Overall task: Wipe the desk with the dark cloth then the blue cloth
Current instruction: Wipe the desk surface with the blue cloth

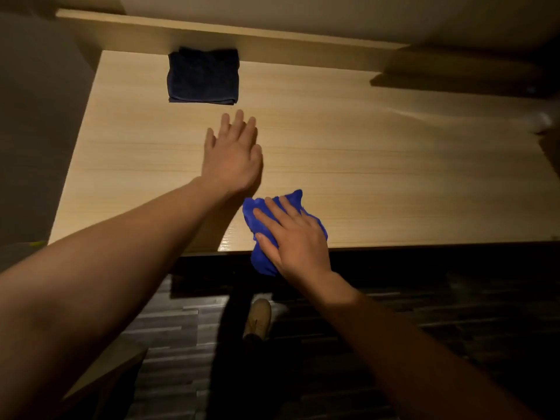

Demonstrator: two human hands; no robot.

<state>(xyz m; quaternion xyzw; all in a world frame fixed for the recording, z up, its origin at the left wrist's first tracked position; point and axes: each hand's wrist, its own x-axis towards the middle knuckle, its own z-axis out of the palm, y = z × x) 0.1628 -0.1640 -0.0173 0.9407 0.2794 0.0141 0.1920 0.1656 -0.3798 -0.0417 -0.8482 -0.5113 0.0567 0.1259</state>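
Observation:
A dark cloth (203, 76), folded into a square, lies flat at the back of the light wooden desk (378, 165), against the rear panel. My left hand (231, 154) rests palm down on the desk a little in front of that cloth, fingers spread, holding nothing. A bright blue cloth (256, 230) is bunched at the desk's front edge, with part of it hanging over the edge. My right hand (292, 236) presses down on the blue cloth with its fingers over it.
A raised wooden ledge (230, 28) runs along the back of the desk. A dark shelf block (454, 75) sits at the back right. Below the front edge are dark plank flooring (424, 313) and a tan shoe (259, 318).

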